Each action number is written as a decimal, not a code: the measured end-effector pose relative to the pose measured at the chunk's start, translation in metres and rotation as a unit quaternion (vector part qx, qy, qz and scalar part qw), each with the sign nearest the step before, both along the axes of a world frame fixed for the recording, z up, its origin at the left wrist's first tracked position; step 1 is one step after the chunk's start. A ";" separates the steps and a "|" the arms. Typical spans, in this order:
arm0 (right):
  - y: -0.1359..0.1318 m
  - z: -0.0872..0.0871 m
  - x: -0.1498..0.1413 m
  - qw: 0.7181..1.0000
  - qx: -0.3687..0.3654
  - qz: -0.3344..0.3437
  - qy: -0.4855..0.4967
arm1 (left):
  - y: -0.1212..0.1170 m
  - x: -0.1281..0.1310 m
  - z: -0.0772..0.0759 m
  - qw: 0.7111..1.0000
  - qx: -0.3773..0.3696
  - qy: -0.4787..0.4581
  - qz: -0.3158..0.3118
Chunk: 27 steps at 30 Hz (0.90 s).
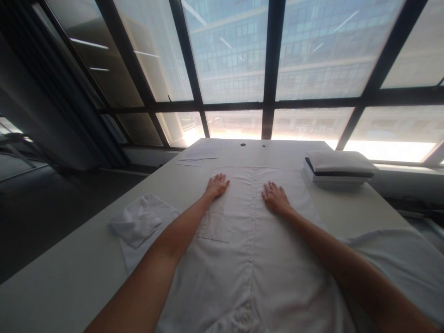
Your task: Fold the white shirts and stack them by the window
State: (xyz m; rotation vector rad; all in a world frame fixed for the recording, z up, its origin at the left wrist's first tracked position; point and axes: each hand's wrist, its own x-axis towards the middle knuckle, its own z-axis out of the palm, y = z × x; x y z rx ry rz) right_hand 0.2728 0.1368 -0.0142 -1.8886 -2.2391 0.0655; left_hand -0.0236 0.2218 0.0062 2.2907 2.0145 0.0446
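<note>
A white button-front shirt (249, 259) lies spread flat on the white table (86, 273), its placket running down the middle and a chest pocket on the left side. My left hand (217, 185) rests palm down on the shirt's far left part, fingers stretched out. My right hand (275, 198) lies flat on the far right part, fingers apart. Neither hand holds anything. One sleeve (398, 259) trails off to the right.
A stack of folded white and dark garments (338, 167) sits at the far right of the table. A crumpled white cloth (137, 224) lies at the left. Paper sheets (201, 154) and two small dark objects (243, 144) lie near the far edge by the windows.
</note>
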 end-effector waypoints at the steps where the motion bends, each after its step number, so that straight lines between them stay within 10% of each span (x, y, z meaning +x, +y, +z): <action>1: 0.000 0.000 0.000 1.000 0.001 -0.001 0.000 | 0.006 -0.005 0.002 1.000 -0.005 0.001 0.013; 9: 0.001 0.000 -0.002 1.000 0.003 -0.005 0.007 | -0.001 0.022 0.008 0.999 0.004 -0.012 0.038; 16: 0.001 0.001 -0.002 1.000 0.005 -0.004 0.006 | -0.080 0.088 -0.012 0.978 0.002 -0.029 -0.206; 27: 0.002 0.002 -0.003 1.000 0.001 -0.009 0.013 | -0.114 0.074 -0.001 0.973 0.009 -0.004 -0.230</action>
